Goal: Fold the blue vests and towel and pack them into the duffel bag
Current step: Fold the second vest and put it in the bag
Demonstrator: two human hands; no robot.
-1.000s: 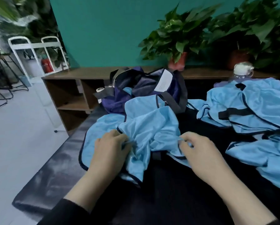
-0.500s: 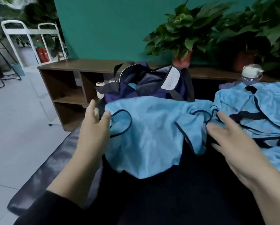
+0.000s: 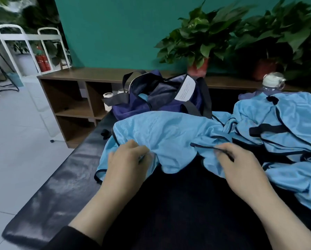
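— What do the hands do, from your screen?

— I see the left hand at about 8 o'clock of the frame centre. Its fingers are curled and they pinch the near edge of the blue vest. The right hand is at about 4 o'clock, and its fingers pinch the dark-trimmed edge of the same vest.

— Where does the vest lie?

— It is spread over the black counter, between both hands, and the far side of it touches the duffel bag. The bag stands at 12 o'clock, open at the top, with a white tag on it.

— And the other pieces?

— At 3 o'clock I see a pile of blue vests, just beside the first one. I cannot tell which piece is the towel. Behind the pile stands a water bottle; a wooden shelf and potted plants stand behind the counter.
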